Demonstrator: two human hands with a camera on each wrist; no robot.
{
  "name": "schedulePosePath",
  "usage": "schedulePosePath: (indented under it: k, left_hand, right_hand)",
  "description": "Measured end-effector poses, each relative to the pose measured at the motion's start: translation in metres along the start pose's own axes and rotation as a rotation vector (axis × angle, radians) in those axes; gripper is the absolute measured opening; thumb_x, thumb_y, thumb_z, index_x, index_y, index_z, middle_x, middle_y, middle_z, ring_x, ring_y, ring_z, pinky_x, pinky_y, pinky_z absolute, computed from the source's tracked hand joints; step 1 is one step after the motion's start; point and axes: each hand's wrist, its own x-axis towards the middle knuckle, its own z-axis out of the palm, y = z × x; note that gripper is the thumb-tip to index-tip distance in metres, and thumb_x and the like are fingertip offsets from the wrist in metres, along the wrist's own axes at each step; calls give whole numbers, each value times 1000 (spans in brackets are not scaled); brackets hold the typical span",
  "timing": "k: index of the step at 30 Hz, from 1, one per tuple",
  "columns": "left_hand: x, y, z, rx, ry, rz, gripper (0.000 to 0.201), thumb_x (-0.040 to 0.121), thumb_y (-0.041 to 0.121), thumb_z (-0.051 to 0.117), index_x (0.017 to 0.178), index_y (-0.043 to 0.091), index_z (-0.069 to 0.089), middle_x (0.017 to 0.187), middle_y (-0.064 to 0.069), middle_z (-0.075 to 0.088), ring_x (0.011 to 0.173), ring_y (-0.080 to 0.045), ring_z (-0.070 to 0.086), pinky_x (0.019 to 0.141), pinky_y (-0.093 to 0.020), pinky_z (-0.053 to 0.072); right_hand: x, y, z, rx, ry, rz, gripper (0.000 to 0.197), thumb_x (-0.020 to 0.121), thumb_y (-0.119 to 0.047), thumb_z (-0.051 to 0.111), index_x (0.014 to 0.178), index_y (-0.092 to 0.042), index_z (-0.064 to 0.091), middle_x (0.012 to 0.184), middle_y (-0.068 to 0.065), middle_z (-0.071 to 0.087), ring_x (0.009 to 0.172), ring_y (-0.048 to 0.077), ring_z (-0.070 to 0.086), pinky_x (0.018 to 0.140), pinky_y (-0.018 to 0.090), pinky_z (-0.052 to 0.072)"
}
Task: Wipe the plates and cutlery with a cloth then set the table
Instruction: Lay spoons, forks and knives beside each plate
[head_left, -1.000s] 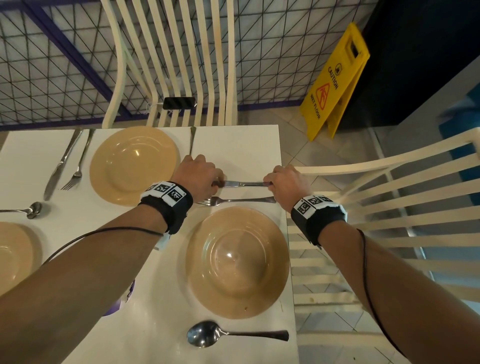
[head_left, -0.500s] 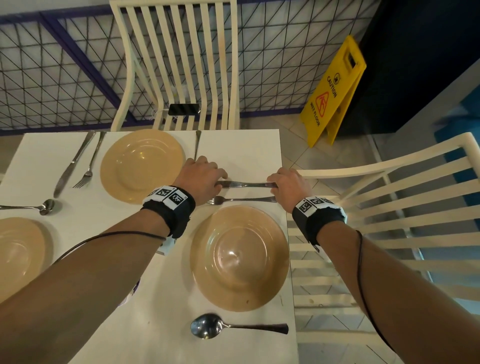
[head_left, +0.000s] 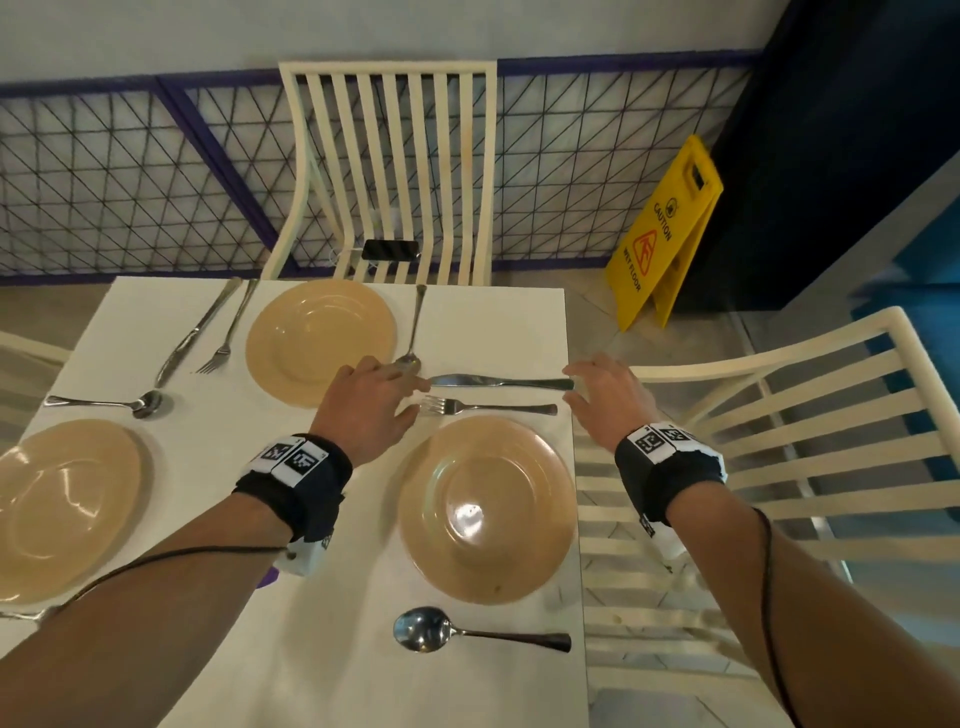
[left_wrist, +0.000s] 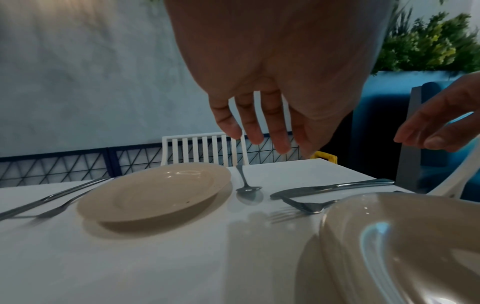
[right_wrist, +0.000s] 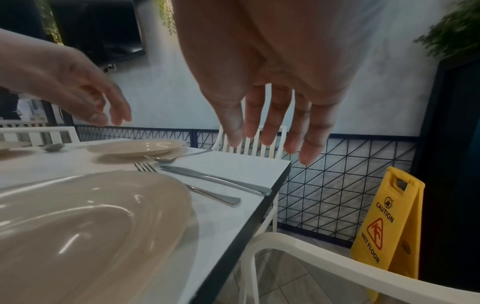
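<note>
A knife and a fork lie side by side on the white table, just beyond the near tan plate. My left hand hovers open by the knife's blade tip. My right hand hovers open at its handle end, off the table's edge. In the wrist views both the left hand and the right hand hang with straight fingers above the knife, holding nothing. A spoon lies on the plate's near side.
Two more place settings are laid: a far plate with a spoon, knife and fork, and a left plate. White chairs stand behind and to the right. A yellow wet-floor sign stands on the floor.
Both hands held the knife's ends a second ago. They have let go, opened and drawn slightly apart; the knife now lies free on the table.
</note>
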Motion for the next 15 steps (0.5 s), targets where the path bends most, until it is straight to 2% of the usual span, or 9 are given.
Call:
schedulePosePath:
  k: [4,7,10,12,13,15]
  left_hand:
    - [-41,2,2,-87,77,-42,27,89,32,70,115,31,72,101,9,72,104,-26,59,80,-39,42]
    - [-82,3,6,-153,109,-99,24,89,32,70,113,33,72,98,11,71,102,-25,60,79,-39,45]
    - [-131,5,11,-208,113,-145,25,91,41,59,112,36,71,98,16,70,98,-20,60,80,-40,49]
    - [-163,4,13,-245,113,-155,34,91,49,47,111,37,71,94,19,68,94,-17,60,83,-39,51]
    - [-177,3,13,-264,125,-170,34,91,49,47,110,37,71,93,19,68,92,-16,61,84,-38,52]
    - [-204,0,12,-296,159,-230,22,91,40,61,109,37,73,91,21,67,92,-13,61,84,-34,53]
  right_hand:
    - [-29,-5,-7,25,14,3,38,99,-29,56,136,-21,57,136,5,53,125,27,49,101,40,42]
    - [-59,-8,-7,116,50,15,38,97,-32,58,135,-25,57,137,2,54,127,25,50,103,41,42]
    - [-97,-17,-6,198,53,27,37,97,-34,60,133,-27,59,140,-1,53,130,21,47,105,39,40]
    - [-126,-24,-3,252,51,13,36,97,-33,60,132,-28,59,136,-4,55,127,18,49,104,36,41]
    - [-141,-27,1,276,58,-6,35,96,-33,61,131,-28,60,132,-5,57,123,17,51,101,33,41]
    - [-169,-35,13,300,62,-47,32,95,-32,63,127,-29,63,121,-8,60,116,15,54,94,27,41]
